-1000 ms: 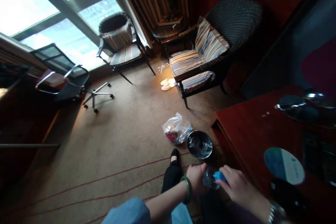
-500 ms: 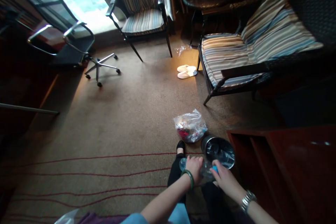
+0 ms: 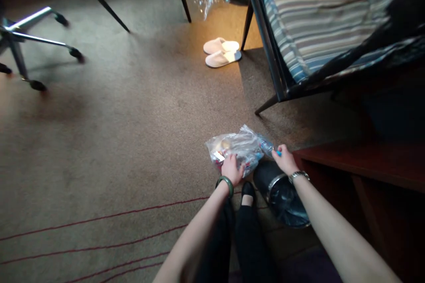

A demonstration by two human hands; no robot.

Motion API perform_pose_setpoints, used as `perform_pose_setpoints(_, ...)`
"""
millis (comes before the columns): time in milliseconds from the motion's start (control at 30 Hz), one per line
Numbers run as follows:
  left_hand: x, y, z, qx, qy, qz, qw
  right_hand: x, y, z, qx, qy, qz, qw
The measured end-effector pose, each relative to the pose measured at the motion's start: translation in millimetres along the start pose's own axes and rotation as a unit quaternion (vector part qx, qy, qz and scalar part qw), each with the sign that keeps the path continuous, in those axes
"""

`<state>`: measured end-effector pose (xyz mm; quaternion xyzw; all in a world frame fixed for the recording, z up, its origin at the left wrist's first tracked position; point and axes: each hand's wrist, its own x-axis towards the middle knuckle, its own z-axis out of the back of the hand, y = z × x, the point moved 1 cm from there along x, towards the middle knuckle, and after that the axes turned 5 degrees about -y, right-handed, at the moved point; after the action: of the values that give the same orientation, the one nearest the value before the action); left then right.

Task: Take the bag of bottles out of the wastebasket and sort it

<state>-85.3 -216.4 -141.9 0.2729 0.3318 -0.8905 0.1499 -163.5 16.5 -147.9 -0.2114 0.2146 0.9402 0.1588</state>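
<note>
Left hand [image 3: 231, 169], green bangle at wrist, fingers curled down onto clear plastic bag [image 3: 237, 147] lying on carpet [image 3: 116, 141]. Right hand [image 3: 284, 159], watch at wrist, fingers closed around blue-capped plastic bottle [image 3: 268, 147], held at bag's right edge. Round metal bin [image 3: 282, 194] just below right hand, beside dark wooden cabinet [image 3: 365, 163]. Black shoe [image 3: 247, 189] between arms. White slippers [image 3: 222, 51] well beyond, near striped armchair [image 3: 318, 22]. Office chair base [image 3: 29, 48] far left.
</note>
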Motion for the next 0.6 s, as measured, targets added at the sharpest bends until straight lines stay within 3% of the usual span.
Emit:
perform_pose_setpoints(67,32.4,-5.7,-12.4,-0.049,-0.038,0.007,0.998,3.6,14.8,-31.8,0.031,0.035,0.036,0.998)
perform_pose_setpoints(167,74.2,-5.8,-25.7,-0.137,-0.077,0.075,0.985,-20.7,36.9,-69.6,0.111,0.088,0.083,0.986)
perform_pose_setpoints(300,93.0,32.5,-19.1,-0.211,-0.056,0.160,0.963,-73.3,46.8,-89.5,0.175,0.098,0.043,0.979)
perform_pose_setpoints(367,79.3,54.0,-3.2,-0.255,-0.055,0.178,0.949,-92.1,44.8,-87.4,0.187,0.097,0.016,0.978)
perform_pose_setpoints(433,50.9,61.9,16.1,-0.319,-0.059,0.190,0.927,-101.9,45.3,-84.4,0.205,0.097,0.007,0.974)
perform_pose_setpoints(567,-27.6,33.2,43.7,-0.463,-0.032,0.182,0.867,-105.6,65.4,-88.9,0.258,0.140,-0.006,0.956)
perform_pose_setpoints(600,-46.5,23.5,48.0,-0.522,-0.020,0.197,0.829,-106.7,72.4,-89.7,0.270,0.167,-0.009,0.948)
